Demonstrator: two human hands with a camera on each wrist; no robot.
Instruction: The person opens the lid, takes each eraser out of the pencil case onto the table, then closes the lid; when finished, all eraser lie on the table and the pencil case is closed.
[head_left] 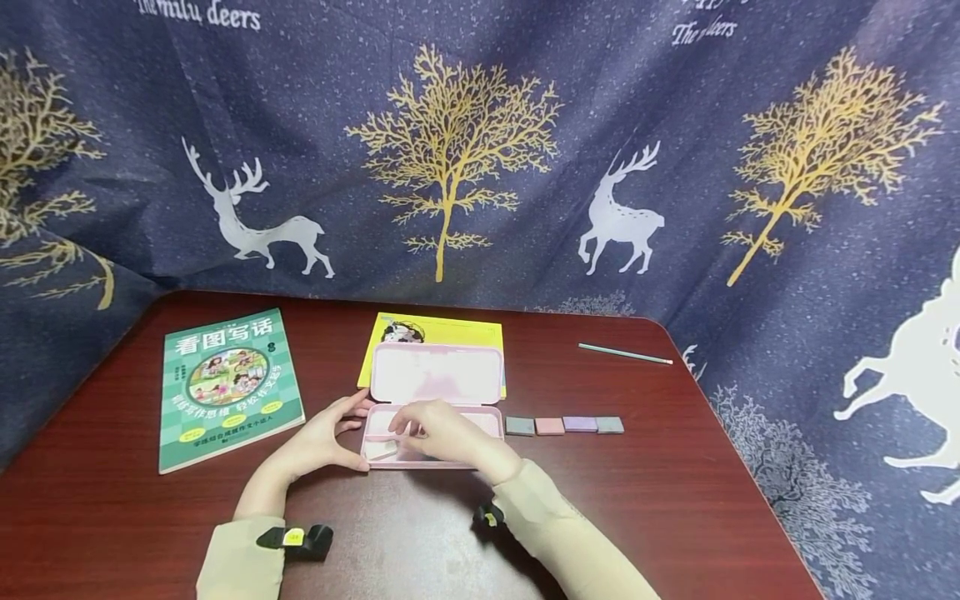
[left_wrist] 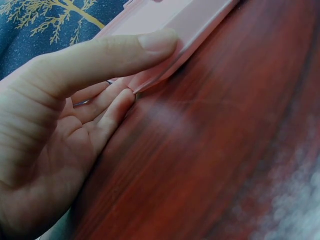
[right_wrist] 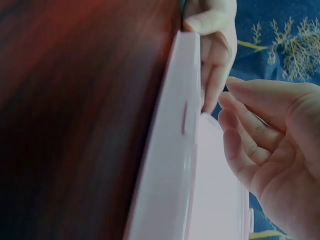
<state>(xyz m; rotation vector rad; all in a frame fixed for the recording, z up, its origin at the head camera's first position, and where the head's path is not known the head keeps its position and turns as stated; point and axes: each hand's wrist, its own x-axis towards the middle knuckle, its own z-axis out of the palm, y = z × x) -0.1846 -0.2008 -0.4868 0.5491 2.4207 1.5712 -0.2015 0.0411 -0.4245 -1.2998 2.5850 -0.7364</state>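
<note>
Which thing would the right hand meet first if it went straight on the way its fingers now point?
Probably the small whitish block in the left end of the pink case, just ahead of the right hand, though depth is unclear, so it could pass above.

Two hands (head_left: 327, 435) (head_left: 438, 429), pink case (head_left: 437, 375) — perhaps eraser (head_left: 380, 450) inside

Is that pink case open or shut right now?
Open: the lid of the case is swung back, baring the inside under the right hand.
</note>
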